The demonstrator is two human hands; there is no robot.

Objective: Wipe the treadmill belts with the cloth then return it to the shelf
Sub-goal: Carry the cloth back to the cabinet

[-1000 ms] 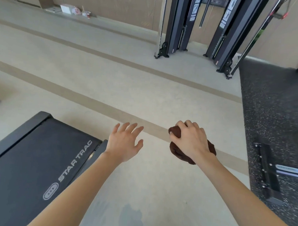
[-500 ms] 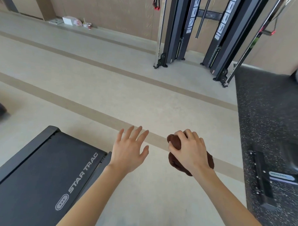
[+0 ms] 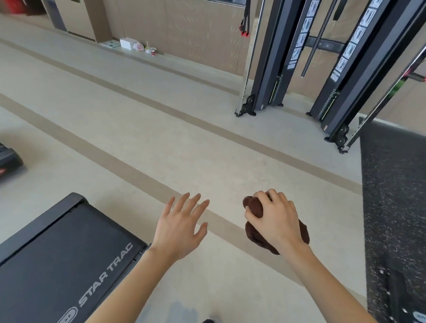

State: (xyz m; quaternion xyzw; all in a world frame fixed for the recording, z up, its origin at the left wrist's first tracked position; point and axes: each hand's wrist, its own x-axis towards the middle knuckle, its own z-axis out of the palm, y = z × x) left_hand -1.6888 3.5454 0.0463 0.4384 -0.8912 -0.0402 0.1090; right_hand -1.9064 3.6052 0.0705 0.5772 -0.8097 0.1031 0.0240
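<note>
A dark brown cloth [image 3: 255,233] is bunched up in my right hand [image 3: 276,220], which is held out over the beige floor in the lower middle of the head view. My left hand [image 3: 179,226] is beside it, empty, with the fingers spread. A black treadmill belt [image 3: 56,257] marked STAR TRAC lies at the lower left, its end just left of my left wrist. The end of a second treadmill [image 3: 0,161] shows at the far left edge. No shelf is identifiable.
Two black cable-machine towers [image 3: 278,67] stand at the back right against a wooden wall. A dark speckled rubber mat [image 3: 397,192] covers the floor on the right. A low ledge with a white box [image 3: 128,43] and cups runs along the back wall.
The view has lifted and shifted, so more of the far wall and the second treadmill at the left appear. Both hands keep their pose, the right still gripping the cloth.
</note>
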